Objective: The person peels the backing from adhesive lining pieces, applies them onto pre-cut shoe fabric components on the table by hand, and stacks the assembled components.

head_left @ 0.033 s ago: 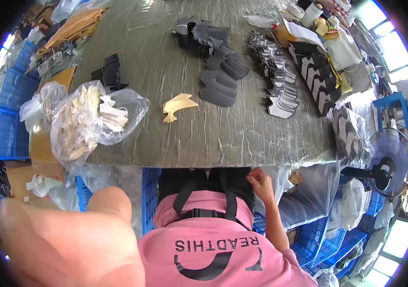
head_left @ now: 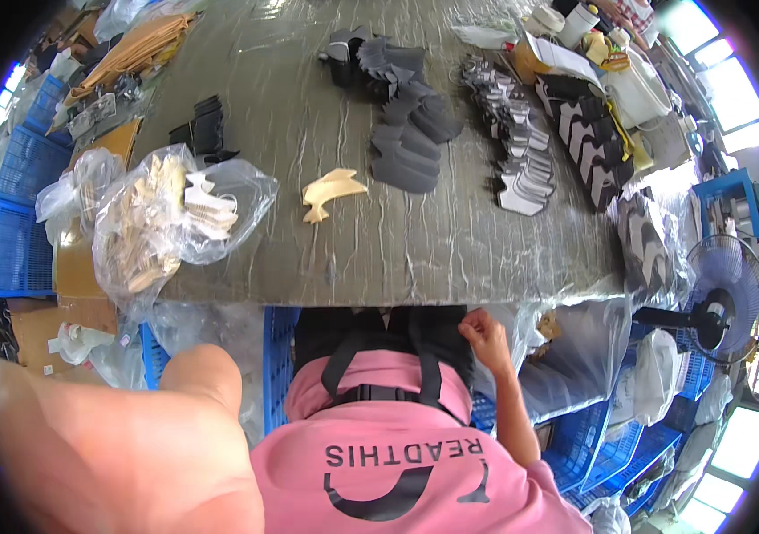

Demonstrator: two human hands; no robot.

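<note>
My left hand (head_left: 130, 445) is raised close to the camera at the lower left, large and partly cut off by the dark rim. Its thumb stands apart from the fingers, and I see nothing in it. My right hand (head_left: 484, 340) hangs just below the table's near edge, beside my lap, with the fingers loosely curled and nothing visible in them. Both hands are off the table (head_left: 450, 258). Nearest on its top lies a small stack of pale tan cut pieces (head_left: 331, 190). Beyond it, dark grey curved cut pieces (head_left: 406, 160) overlap in a row.
At the left, a clear plastic bag (head_left: 250, 191) holds tan and white pieces, near black pieces (head_left: 207, 133). Grey-and-black pieces (head_left: 522, 182) line the right side. A fan (head_left: 722, 307) stands at the right, with blue crates (head_left: 588, 445) below the table and blue baskets (head_left: 23, 240) at left.
The view has tilted very slightly, so the table things sit a little higher. My left hand has shifted slightly to the left; my right hand keeps its curled pose.
</note>
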